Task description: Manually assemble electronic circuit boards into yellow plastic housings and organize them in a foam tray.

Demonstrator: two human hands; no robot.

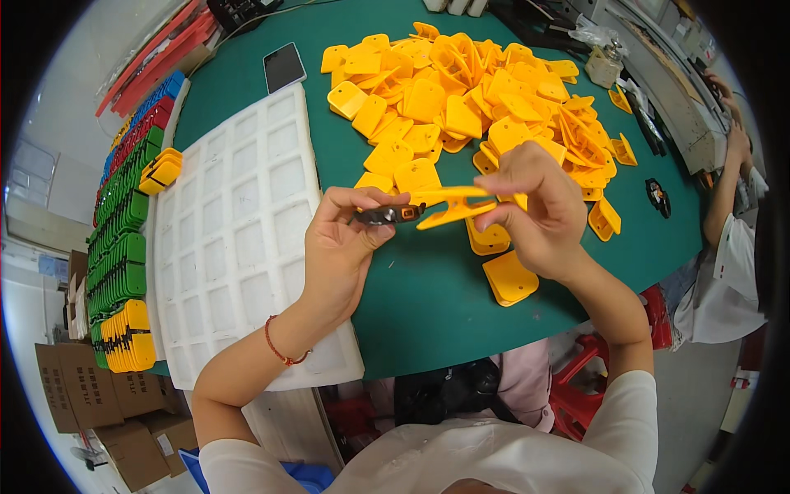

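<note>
My left hand (pixel 339 247) pinches a small black part (pixel 385 216) with a copper-coloured square spot at its right end. Across from it, my right hand (pixel 539 210) grips a yellow plastic clip (pixel 451 207) side-on, between thumb and fingers. The clip's two plates spread apart toward the black part. The tips of the two pieces are very close; whether they touch I cannot tell. Beyond my hands lies a big heap of similar yellow clips (pixel 461 115), and one loose yellow clip (pixel 510 278) rests below my right hand.
At left, a white gridded foam tray (pixel 262 239) covers the green tabletop (pixel 428 329). Past it stand rows of green clips (pixel 123 267) and yellow clips (pixel 129 337). A phone (pixel 284 67) lies behind. Another black part (pixel 657 198) sits at right, near another person's arm (pixel 724 193).
</note>
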